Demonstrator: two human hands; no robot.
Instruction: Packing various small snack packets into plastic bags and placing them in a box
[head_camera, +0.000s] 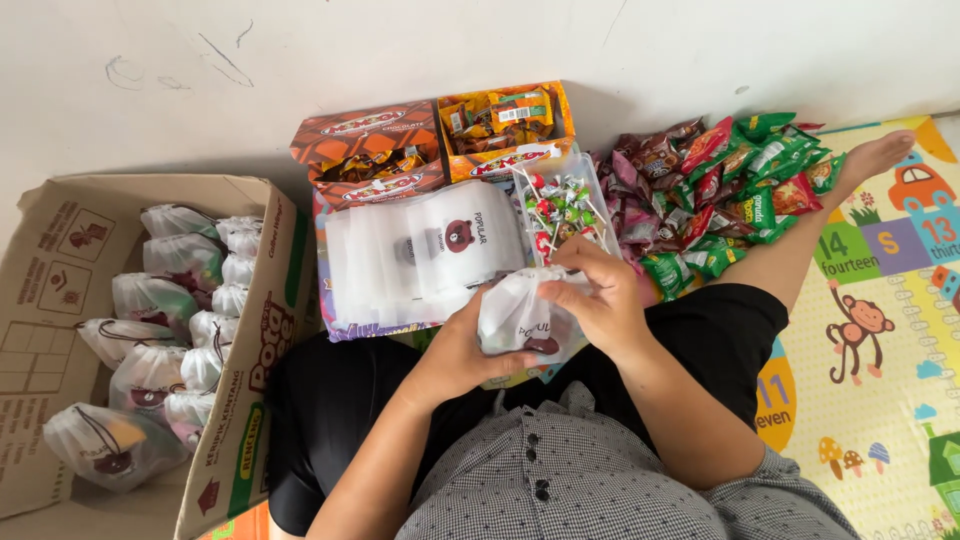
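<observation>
Down on the floor, the brown corrugated cardboard box (60, 250) stands open at the person's left, packed with filled white drawstring pouches (160, 300). Right of the lap spreads the colourful foam play mat (890, 330), with one bare foot (880, 155) resting at its upper edge. Ahead lie a heap of red and green foil snack sachets (730, 180), a fanned stack of empty white pouches with a bear print (420, 250), a brown chocolate carton (365, 155) just beside an orange carton (505, 125), and a clear plastic tub of lollipops (560, 205).

Both forearms come forward from the checked shirt and meet over the lap. The left hand (455, 350) curls around the side of a small white drawstring pouch (520, 320), gripping it from below. The right hand (590, 290) bends at the wrist over the pouch's top, fingers pinched at its opening.
</observation>
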